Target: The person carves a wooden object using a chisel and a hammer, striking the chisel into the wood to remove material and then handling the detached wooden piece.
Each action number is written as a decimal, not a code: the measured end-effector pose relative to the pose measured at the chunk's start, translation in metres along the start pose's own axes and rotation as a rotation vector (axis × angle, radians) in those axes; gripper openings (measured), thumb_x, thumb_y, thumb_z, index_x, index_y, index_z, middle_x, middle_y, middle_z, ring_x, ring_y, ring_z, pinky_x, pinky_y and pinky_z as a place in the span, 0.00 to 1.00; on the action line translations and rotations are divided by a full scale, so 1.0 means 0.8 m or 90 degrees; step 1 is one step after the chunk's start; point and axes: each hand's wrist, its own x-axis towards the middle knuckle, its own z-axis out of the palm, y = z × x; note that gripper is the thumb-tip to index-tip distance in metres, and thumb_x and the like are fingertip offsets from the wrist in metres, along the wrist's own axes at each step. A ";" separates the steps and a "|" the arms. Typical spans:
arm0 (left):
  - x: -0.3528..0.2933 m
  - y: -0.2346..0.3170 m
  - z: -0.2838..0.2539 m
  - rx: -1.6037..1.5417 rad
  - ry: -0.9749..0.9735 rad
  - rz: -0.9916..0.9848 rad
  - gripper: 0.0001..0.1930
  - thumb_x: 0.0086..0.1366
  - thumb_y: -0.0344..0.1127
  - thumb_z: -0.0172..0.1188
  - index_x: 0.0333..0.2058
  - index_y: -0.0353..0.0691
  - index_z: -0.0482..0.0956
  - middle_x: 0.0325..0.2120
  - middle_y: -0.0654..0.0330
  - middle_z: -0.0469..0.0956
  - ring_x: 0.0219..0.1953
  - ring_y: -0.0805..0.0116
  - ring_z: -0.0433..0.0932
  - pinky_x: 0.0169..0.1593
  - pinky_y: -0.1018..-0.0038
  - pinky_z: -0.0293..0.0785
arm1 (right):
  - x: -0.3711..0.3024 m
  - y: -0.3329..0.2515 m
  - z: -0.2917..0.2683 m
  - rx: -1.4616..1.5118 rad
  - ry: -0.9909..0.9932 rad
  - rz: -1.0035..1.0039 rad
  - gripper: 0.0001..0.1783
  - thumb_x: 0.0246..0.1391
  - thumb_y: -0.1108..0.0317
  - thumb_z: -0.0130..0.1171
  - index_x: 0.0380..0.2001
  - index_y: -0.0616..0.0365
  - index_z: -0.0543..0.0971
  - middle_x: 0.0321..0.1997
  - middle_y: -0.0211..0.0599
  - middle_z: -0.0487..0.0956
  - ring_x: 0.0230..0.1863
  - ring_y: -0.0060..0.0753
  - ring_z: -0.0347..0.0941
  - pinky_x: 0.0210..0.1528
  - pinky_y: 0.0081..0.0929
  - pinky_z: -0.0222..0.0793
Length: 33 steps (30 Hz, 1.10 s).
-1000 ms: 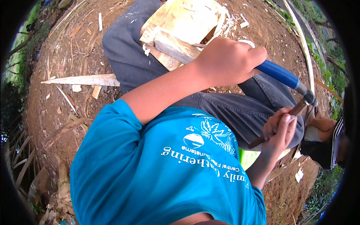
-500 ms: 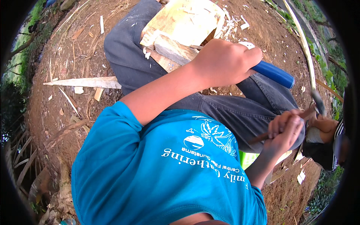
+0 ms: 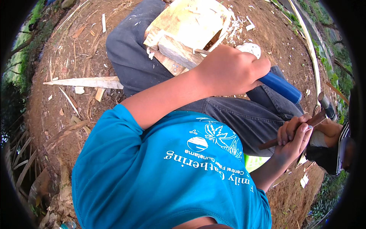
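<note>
My left hand [image 3: 232,70] is closed around a tool with a thick blue handle [image 3: 282,87]. Its thin blade, chisel-like [image 3: 202,51], shows on the other side of the fist, close to the edge of a pale carved wood block [image 3: 187,23]. Below that block lies a rough grey-sided wood piece [image 3: 177,52] by my leg. Off to the right, my right hand [image 3: 293,137] grips a hammer by its brown wooden handle [image 3: 270,143]. The metal hammer head [image 3: 327,105] points away from me, apart from the blue handle.
Wood chips [image 3: 238,28] litter the brown soil around the block. A long pointed wood sliver [image 3: 85,82] lies left of my bent legs [image 3: 129,49]. A white rounded thing [image 3: 249,49] sits beyond my left fist. Another person [image 3: 328,152] is close at the right edge.
The hammer has turned and shifted slightly right, its head now showing more fully. My left hand and the blue handle have moved a little right and toward me.
</note>
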 end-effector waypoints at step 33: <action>0.002 -0.005 0.000 -0.013 0.027 0.005 0.14 0.54 0.36 0.71 0.34 0.46 0.72 0.21 0.62 0.79 0.24 0.57 0.83 0.24 0.63 0.76 | -0.005 0.003 -0.001 0.082 -0.067 -0.085 0.17 0.73 0.54 0.53 0.49 0.57 0.68 0.18 0.21 0.59 0.13 0.12 0.51 0.12 0.17 0.46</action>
